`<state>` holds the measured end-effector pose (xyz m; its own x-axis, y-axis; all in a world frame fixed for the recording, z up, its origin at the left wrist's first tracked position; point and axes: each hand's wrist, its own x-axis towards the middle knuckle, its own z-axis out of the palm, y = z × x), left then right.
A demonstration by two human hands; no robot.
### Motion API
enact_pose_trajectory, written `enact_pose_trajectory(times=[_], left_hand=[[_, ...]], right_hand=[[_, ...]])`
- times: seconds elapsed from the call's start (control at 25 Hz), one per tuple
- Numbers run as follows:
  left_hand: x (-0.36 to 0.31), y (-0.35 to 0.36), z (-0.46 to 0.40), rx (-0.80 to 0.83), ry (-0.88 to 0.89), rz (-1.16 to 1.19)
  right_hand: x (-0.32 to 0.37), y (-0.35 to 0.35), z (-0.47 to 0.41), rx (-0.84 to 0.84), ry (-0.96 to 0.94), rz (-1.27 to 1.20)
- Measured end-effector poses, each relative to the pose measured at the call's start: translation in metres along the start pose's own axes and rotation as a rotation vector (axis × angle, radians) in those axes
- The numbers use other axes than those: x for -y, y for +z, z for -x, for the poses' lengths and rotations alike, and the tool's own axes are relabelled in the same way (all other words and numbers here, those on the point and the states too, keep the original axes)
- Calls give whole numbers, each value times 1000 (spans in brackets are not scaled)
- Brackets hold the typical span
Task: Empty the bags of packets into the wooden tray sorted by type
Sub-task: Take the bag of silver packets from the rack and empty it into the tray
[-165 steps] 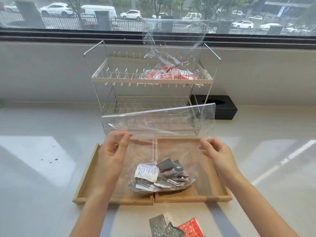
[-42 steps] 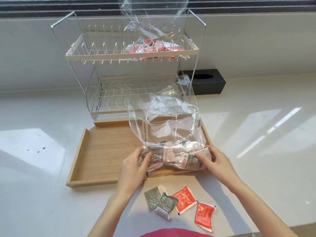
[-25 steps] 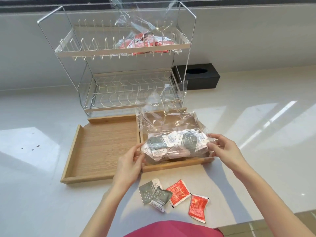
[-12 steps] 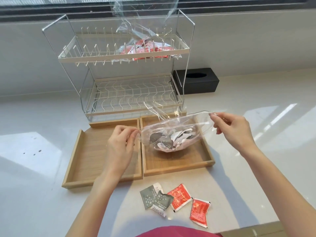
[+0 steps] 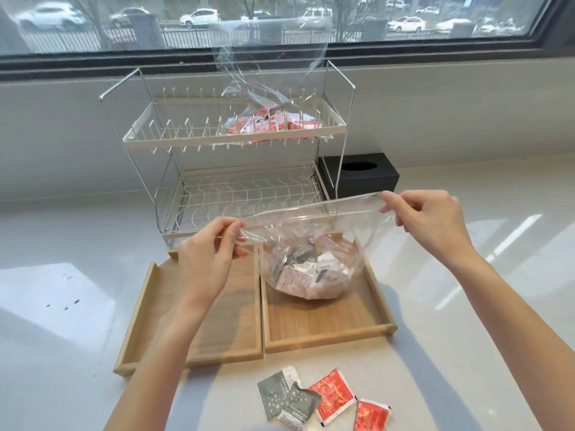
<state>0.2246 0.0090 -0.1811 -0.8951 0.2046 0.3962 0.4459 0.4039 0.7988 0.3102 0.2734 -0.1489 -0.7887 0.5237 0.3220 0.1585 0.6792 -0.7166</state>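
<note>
- Left hand (image 5: 202,265): bare, no glove, no ring seen on the fingers that show.
- Right hand (image 5: 431,220): bare, no glove, no ring seen; nails short and unpainted.
- Left forearm (image 5: 155,362): bare to the frame's lower edge, no sleeve, watch or band.
- Right forearm (image 5: 513,331): bare to the frame's edge, no sleeve, watch or band.

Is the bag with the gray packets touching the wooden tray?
Cannot tell. In the head view the clear bag hangs from both hands over the tray's right compartment; its bottom looks low, but no contact or gap shows plainly.
</note>
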Motion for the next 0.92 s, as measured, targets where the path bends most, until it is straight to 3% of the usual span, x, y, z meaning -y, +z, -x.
enact_pose_trajectory(times=[0.36,0.92], left_hand=[[-29,-16,-39,-121,149,2],[-56,-30,-75,-213,288,-46]], right_hand=[[29,-14,-37,-179,-88,-210],[64,-41,-69,-203,-173,-274]])
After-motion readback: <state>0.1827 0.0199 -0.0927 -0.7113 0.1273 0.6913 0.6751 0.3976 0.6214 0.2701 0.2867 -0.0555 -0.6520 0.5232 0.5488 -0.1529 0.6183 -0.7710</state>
